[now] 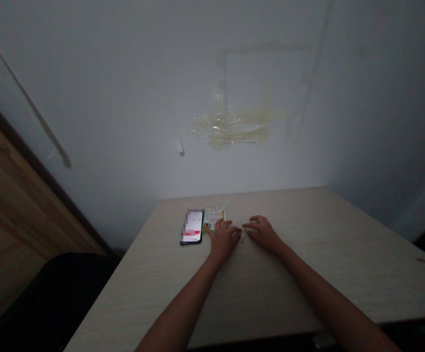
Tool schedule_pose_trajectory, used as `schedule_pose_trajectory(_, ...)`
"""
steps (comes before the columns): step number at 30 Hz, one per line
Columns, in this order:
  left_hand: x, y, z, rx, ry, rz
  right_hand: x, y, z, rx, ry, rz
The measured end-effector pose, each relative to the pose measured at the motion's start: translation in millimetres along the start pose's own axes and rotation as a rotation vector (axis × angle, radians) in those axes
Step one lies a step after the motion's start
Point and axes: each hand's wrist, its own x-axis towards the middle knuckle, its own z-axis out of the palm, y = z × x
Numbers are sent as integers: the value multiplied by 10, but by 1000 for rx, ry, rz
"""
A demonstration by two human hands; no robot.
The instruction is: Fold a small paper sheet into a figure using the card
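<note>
A small, pale, partly see-through piece (242, 236) lies between my fingertips, low over the table; it is too small to tell its kind. The thumb and forefinger of my left hand (224, 238) are closed at its left side, while the other fingers spread towards the printed packet. From the right, the thumb and forefinger of my right hand (265, 234) meet the same piece, with the remaining fingers loosely bent. Behind my left hand lies a white, green and yellow printed packet or card (215, 213), its near edge partly covered by my fingers. Beside it rests a phone (193, 227) with its screen lit.
The pale wood-grain table (153, 288) stands against a grey wall (124, 98) with strips of old clear tape (230, 128). To the left are a dark object (61, 298) and a wooden panel (14, 195). A dark mark (422, 260) shows near the table's right edge.
</note>
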Motion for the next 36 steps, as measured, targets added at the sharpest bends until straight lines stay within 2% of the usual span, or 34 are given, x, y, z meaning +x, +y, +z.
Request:
schedule_pose_trajectory(5, 3, -2, -11, -2, 21, -33, -9, 20, -1, 33, 30, -55)
schedule_pose_trajectory(18, -2, -20, -4, 11, -38, 15, -2, 6, -15, 57, 64, -25)
schedule_pose_trajectory(27, 6, -7, -54, -82, 65, -18, 5, -66, -53, 115, 52, -111)
schedule_pose_trajectory(36, -7, 36, -130, -130, 83, -53, 37, -132, -190, 211, 100, -134)
